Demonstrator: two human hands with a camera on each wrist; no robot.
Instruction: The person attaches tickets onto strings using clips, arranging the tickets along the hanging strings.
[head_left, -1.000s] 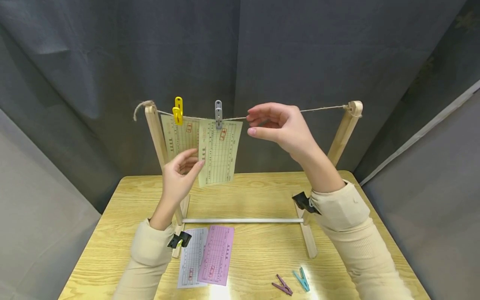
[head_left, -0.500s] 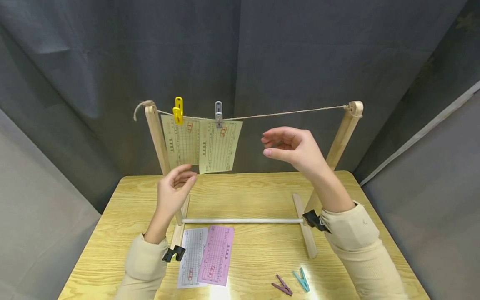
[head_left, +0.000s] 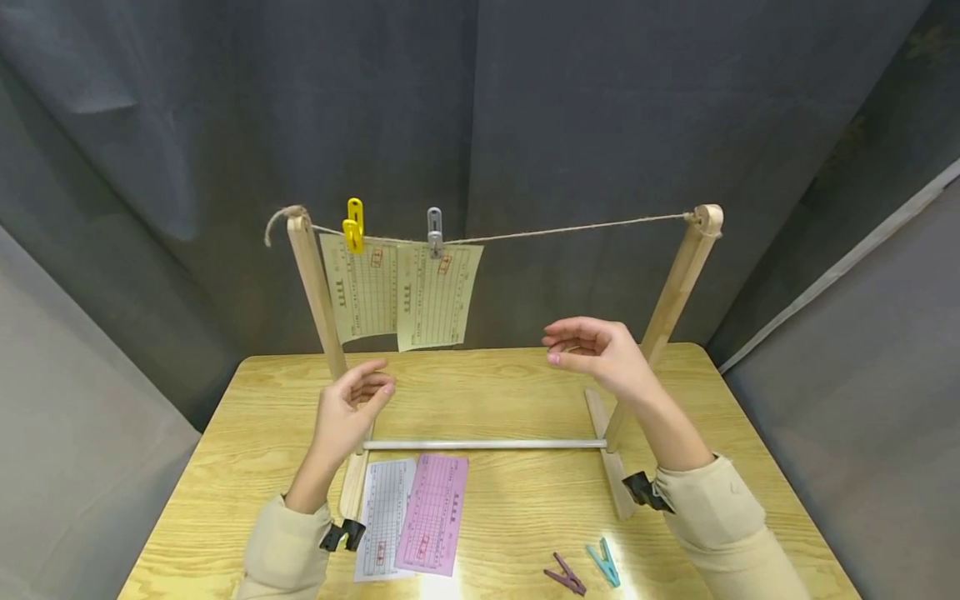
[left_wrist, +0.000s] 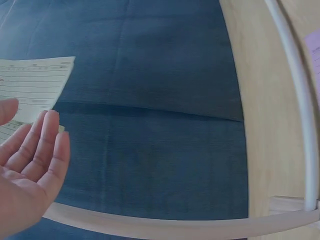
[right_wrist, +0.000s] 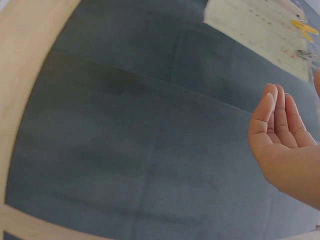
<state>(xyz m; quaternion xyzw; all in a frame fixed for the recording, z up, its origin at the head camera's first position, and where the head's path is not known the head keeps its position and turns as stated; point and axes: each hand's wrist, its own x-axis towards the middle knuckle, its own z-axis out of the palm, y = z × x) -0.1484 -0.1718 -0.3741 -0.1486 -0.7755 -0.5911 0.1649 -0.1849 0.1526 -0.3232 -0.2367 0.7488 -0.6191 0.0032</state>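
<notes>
Two yellow printed slips hang side by side from a twine line (head_left: 555,231). A yellow clothespin (head_left: 354,225) clips the left slip (head_left: 366,292), and a grey clothespin (head_left: 435,232) clips the right slip (head_left: 438,300), which overlaps its neighbour's edge. Just below the left slip is my left hand (head_left: 351,415), its fingers loosely bent around nothing. My right hand (head_left: 603,354) hovers in front of the right post, relaxed and holding nothing. In the left wrist view, the left fingers (left_wrist: 42,150) overlap a slip's lower edge.
The line is tied between two wooden posts (head_left: 671,292) joined by a white bar (head_left: 483,444). On the table (head_left: 517,508) lie a white slip (head_left: 385,517) partly under a pink slip (head_left: 433,517), plus a purple clothespin (head_left: 565,574) and a teal clothespin (head_left: 603,562). Dark curtains stand behind.
Both hands have come down from the hanging slips and the line, the right one also shifting rightward. The right slip, earlier swung forward, now hangs more nearly level with the left one.
</notes>
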